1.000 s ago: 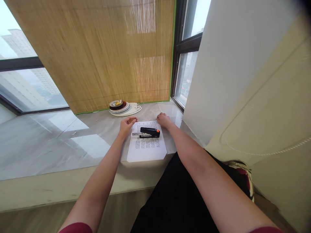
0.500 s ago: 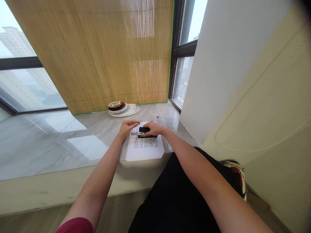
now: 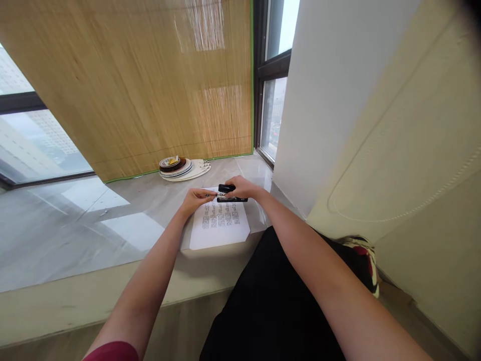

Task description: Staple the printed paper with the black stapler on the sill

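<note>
A black stapler [image 3: 235,199] with its top raised is held in my right hand [image 3: 241,187], just above a printed sheet of paper [image 3: 220,235]. The fingers of that hand wrap around its rear part. A silver metal tray sticks out of the stapler's front end. My left hand [image 3: 195,200] is closed in a pinch at this tray, its fingertips touching the metal. Whether a small piece such as staples is also between those fingertips is too small to tell. The paper lies on the marble sill, its near edge at the sill's front edge.
A stack of plates [image 3: 176,168] stands on the marble sill [image 3: 124,235], by a bamboo blind [image 3: 150,90]. A white wall [image 3: 319,115] rises at the right. My black-clothed leg [image 3: 270,301] is below the sill, near a patterned bag-like item [image 3: 363,255].
My right hand has raised the stapler a little off the paper and shifted it away from me. My left hand has come to the stapler's metal tray. The view has turned slightly right.
</note>
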### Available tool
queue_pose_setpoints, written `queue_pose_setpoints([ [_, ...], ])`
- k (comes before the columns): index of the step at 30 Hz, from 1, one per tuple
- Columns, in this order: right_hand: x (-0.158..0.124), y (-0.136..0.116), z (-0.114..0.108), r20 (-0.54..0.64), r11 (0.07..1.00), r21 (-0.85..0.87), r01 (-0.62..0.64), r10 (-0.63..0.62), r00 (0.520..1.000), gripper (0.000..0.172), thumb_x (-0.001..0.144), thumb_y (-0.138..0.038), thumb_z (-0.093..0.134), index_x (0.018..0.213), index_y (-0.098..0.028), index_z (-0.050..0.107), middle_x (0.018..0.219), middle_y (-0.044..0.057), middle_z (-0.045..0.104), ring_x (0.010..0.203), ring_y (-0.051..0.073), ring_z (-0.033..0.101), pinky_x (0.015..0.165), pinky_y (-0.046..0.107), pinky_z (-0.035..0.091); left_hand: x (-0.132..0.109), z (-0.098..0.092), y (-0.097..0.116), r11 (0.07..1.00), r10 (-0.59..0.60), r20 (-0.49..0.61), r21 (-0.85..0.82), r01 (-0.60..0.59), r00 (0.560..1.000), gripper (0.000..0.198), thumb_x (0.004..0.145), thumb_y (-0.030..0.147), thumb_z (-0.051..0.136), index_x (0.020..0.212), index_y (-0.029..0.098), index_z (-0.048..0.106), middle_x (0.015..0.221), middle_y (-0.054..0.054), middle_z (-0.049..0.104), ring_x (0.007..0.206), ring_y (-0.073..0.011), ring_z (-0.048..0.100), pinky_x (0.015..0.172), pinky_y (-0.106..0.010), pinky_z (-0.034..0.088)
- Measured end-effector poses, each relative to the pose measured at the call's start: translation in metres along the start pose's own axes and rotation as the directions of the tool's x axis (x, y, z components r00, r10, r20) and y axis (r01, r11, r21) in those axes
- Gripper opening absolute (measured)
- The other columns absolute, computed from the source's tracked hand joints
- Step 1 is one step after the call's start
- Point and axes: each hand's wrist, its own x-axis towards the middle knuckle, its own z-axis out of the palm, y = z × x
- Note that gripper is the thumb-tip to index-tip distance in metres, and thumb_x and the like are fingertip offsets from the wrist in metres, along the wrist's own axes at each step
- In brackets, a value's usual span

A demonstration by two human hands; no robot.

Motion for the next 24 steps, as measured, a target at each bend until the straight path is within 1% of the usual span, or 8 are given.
queue_pose_setpoints([
  [3,-0.001,-0.001,-0.002,0.004,1.000,0.019,0.005,-0.005,1.000,0.018,0.079,-0.033,0.075,0.084,-0.016,0.074,0.079,0.002,0.069,0.075,0.016,0.058,0.066,0.025,0.034,0.000,0.002,0.003,1.000,-0.002,-0.007,0.002,0.002,1.000,0.042,0.070,0.047,0.095,0.099,0.017,0.088,0.093,-0.012,0.084,0.071,-0.0212,0.076,0.069,-0.033,0.064],
  [6,-0.001,-0.001,-0.003,-0.003,1.000,0.028,0.006,-0.006,1.000,0.019,0.078,-0.034,0.074,0.083,-0.015,0.073,0.080,0.002,0.069,0.076,0.016,0.059,0.067,0.025,0.035,0.000,0.003,0.006,1.000,-0.006,-0.015,-0.003,0.005,1.000,0.042,0.071,0.049,0.094,0.100,0.018,0.088,0.097,-0.012,0.084,0.074,-0.0226,0.077,0.076,-0.036,0.066],
  [11,-0.002,-0.002,-0.003,0.013,0.999,0.037,0.009,-0.009,1.000,0.019,0.077,-0.033,0.074,0.084,-0.016,0.073,0.080,0.001,0.068,0.076,0.016,0.058,0.066,0.026,0.036,-0.001,0.004,0.007,0.999,-0.015,0.001,0.037,0.015,1.000,0.044,0.071,0.050,0.094,0.100,0.018,0.088,0.096,-0.013,0.083,0.079,-0.0272,0.079,0.076,-0.038,0.066],
  [14,-0.003,0.000,-0.004,0.033,0.999,0.051,0.016,-0.017,0.999,0.019,0.075,-0.034,0.074,0.082,-0.016,0.072,0.078,0.001,0.067,0.075,0.016,0.057,0.066,0.026,0.036,0.000,0.004,0.005,0.997,-0.017,0.045,0.069,0.013,0.999,0.043,0.070,0.051,0.094,0.097,0.018,0.088,0.094,-0.014,0.083,0.083,-0.0291,0.079,0.074,-0.037,0.065],
  [16,-0.004,0.004,-0.005,0.045,0.997,0.067,0.022,-0.025,0.999,0.020,0.074,-0.036,0.073,0.080,-0.017,0.071,0.076,0.000,0.065,0.074,0.016,0.057,0.065,0.027,0.035,0.001,0.004,0.003,0.996,-0.018,0.070,0.087,0.012,0.997,0.043,0.070,0.052,0.093,0.096,0.018,0.088,0.094,-0.014,0.083,0.082,-0.0291,0.079,0.073,-0.037,0.065],
  [18,-0.006,0.010,-0.007,0.040,0.994,0.102,0.025,-0.029,0.999,0.022,0.074,-0.038,0.073,0.080,-0.017,0.071,0.075,0.000,0.064,0.074,0.017,0.057,0.065,0.027,0.035,0.001,0.002,0.003,0.996,-0.012,0.061,0.089,0.007,0.998,0.043,0.071,0.053,0.092,0.096,0.018,0.088,0.093,-0.013,0.083,0.079,-0.0284,0.079,0.073,-0.038,0.065],
  [21,-0.011,0.022,-0.012,0.003,0.989,0.144,0.019,-0.020,1.000,0.024,0.072,-0.040,0.072,0.080,-0.018,0.071,0.074,-0.002,0.062,0.074,0.016,0.056,0.066,0.026,0.035,0.000,0.000,0.004,0.996,0.018,0.028,0.083,-0.021,0.999,0.042,0.076,0.055,0.089,0.098,0.018,0.088,0.098,-0.014,0.083,0.084,-0.0286,0.079,0.081,-0.041,0.065],
  [24,-0.016,0.031,-0.016,-0.035,0.986,0.163,0.040,-0.035,0.999,0.023,0.071,-0.039,0.073,0.080,-0.018,0.071,0.074,-0.003,0.061,0.076,0.016,0.055,0.068,0.025,0.036,-0.001,0.001,0.006,0.991,0.049,0.033,0.126,-0.053,0.998,0.038,0.078,0.054,0.086,0.093,0.019,0.086,0.103,-0.014,0.083,0.093,-0.0298,0.079,0.088,-0.042,0.063],
])
